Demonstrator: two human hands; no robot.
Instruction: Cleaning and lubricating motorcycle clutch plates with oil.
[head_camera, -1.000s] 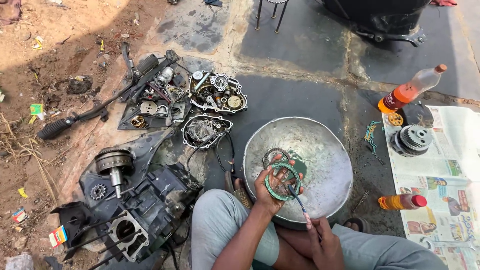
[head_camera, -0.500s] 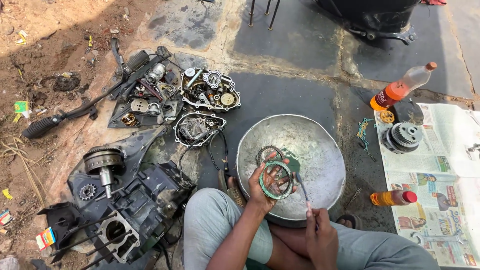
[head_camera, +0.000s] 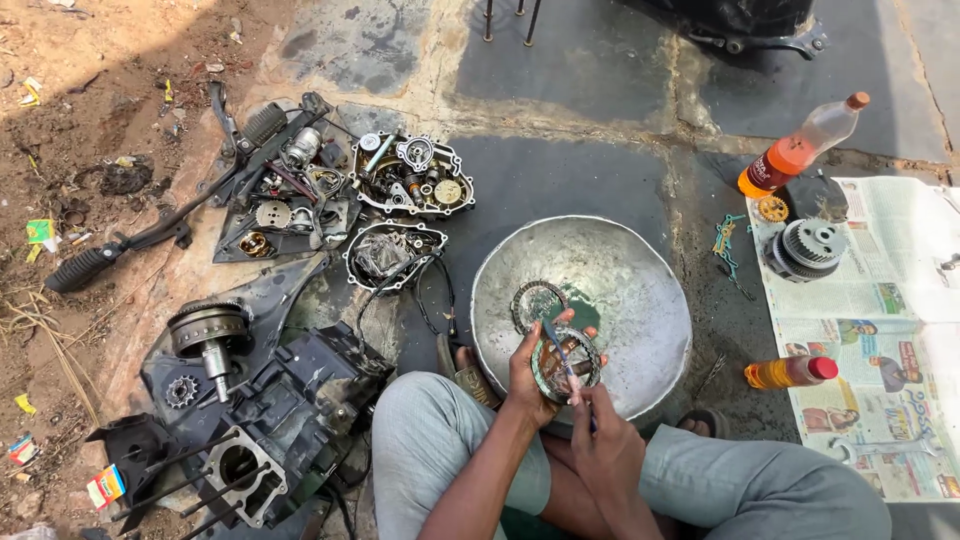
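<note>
My left hand (head_camera: 527, 378) grips a round toothed clutch plate (head_camera: 567, 361) over the near rim of a wide metal basin (head_camera: 630, 270). My right hand (head_camera: 603, 447) holds a thin brush-like tool (head_camera: 562, 352) whose tip lies across the plate. A second ring-shaped plate (head_camera: 538, 302) lies in the basin just beyond my hands, beside a greenish puddle. Both my knees in grey trousers frame the basin's near edge.
An engine block (head_camera: 255, 440) and a rotor with shaft (head_camera: 207, 332) lie at left; open engine covers (head_camera: 410, 182) sit farther back. On the right, a newspaper (head_camera: 880, 330) carries a clutch hub (head_camera: 808, 248); two orange bottles (head_camera: 795, 150) (head_camera: 790, 372) lie nearby.
My hands have dropped nearer my lap with the plate. The right hand has come up and laid the tool across the plate. The view has shifted slightly.
</note>
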